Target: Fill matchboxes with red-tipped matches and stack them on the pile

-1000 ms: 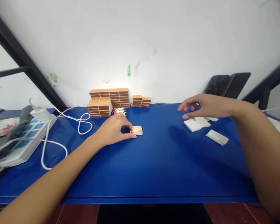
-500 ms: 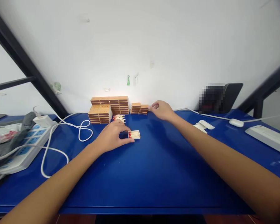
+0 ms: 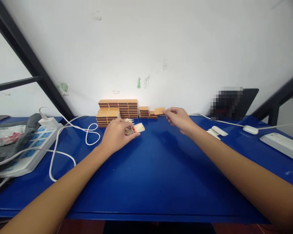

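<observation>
My left hand (image 3: 118, 134) is closed on a small white matchbox tray (image 3: 142, 130) filled with red-tipped matches (image 3: 136, 128). The tray is tilted a little above the blue table. Between thumb and fingers, my right hand (image 3: 179, 118) pinches an orange matchbox cover (image 3: 160, 111) by its right end, beside the short stacks by the wall. Partly hidden behind my left hand, a pile of loose matches (image 3: 129, 121) lies in front of the large stack of matchboxes (image 3: 128, 109).
Shorter matchbox stacks (image 3: 144, 112) stand against the wall. White cables and a power strip (image 3: 35, 146) lie on the left of the blue table (image 3: 146, 182). On the right are a white earphone case (image 3: 217, 131), a cable adapter (image 3: 250, 130) and a dark device (image 3: 245, 102).
My right hand has taken a matchbox cover off the short stack and moved slightly right. My left hand has lifted and tilted the tray of matches. The view has shifted slightly.
</observation>
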Demonstrator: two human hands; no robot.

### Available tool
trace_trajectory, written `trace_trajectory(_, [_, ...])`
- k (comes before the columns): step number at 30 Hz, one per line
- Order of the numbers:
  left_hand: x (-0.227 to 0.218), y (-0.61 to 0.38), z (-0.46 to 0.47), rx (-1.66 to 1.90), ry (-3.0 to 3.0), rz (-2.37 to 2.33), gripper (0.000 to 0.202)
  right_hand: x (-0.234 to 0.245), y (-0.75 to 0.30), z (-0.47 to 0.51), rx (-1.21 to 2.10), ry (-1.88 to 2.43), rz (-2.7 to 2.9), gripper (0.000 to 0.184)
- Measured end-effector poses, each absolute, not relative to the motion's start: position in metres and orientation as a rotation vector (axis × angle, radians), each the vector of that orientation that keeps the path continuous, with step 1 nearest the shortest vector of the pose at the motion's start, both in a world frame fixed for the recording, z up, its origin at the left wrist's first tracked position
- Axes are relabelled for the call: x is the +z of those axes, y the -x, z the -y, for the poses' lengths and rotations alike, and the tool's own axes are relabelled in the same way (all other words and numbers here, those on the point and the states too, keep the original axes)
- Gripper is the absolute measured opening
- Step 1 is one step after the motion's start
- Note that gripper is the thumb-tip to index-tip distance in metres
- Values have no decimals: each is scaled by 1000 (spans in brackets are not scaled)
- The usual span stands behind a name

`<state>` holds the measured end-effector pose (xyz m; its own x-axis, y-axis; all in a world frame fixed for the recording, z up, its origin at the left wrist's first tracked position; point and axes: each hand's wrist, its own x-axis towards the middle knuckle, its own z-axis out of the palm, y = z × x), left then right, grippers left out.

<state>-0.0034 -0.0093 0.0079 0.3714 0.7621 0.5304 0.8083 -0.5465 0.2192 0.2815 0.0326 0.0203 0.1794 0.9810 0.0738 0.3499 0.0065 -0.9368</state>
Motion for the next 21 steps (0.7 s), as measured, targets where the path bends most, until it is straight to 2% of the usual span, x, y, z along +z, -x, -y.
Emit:
trace_trajectory(5, [4,4,8,-979,2498,1437,45,9,-272,15,1078,1319,1469,38])
trace_trajectory(11, [5,2,10,-1014,2464,1403,49,6,-265,18,1027,1272,1535,49])
trace_trajectory(21, [3,-2,14,-1114,2494,1247,46,0,-266,19,1143,1235,1507,50])
